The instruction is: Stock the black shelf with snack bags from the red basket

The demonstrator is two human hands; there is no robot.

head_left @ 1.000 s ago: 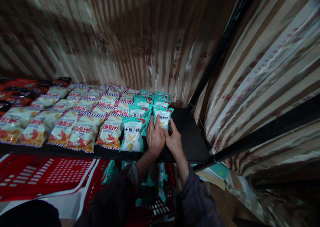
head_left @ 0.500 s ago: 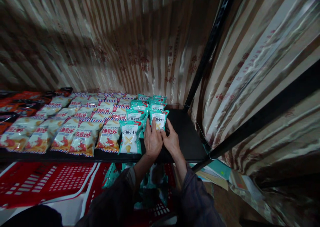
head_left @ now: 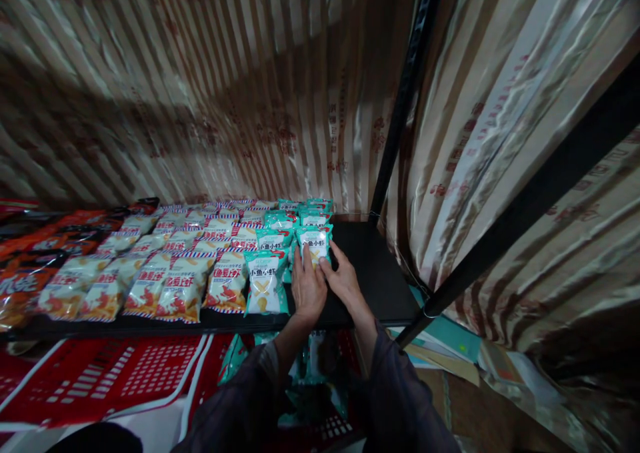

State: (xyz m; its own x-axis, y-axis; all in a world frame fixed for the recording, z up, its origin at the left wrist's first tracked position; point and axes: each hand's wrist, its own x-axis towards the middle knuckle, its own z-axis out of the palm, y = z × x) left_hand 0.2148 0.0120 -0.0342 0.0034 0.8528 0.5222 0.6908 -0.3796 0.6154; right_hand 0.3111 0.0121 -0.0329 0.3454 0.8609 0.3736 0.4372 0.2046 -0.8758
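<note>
A teal and white snack bag (head_left: 314,241) stands in the right column on the black shelf (head_left: 377,276), between my two hands. My left hand (head_left: 309,286) rests against its lower left side, fingers pointing up along the front. At its right side is my right hand (head_left: 343,274), with the thumb near the bag's lower front. Together they hold the bag. Another teal bag (head_left: 266,283) stands at the shelf's front edge, left of my left hand. More teal bags (head_left: 281,220) stand in rows behind.
White and orange snack bags (head_left: 181,286) fill the shelf to the left, with orange and black bags (head_left: 27,283) beyond. Red baskets (head_left: 125,373) are below, one with teal bags. A black post (head_left: 400,120) rises at the back right corner, before striped sheeting (head_left: 240,93).
The view has shifted slightly, so the shelf and bags appear lower and more of the left side shows. Both hands remain at the same teal bag.
</note>
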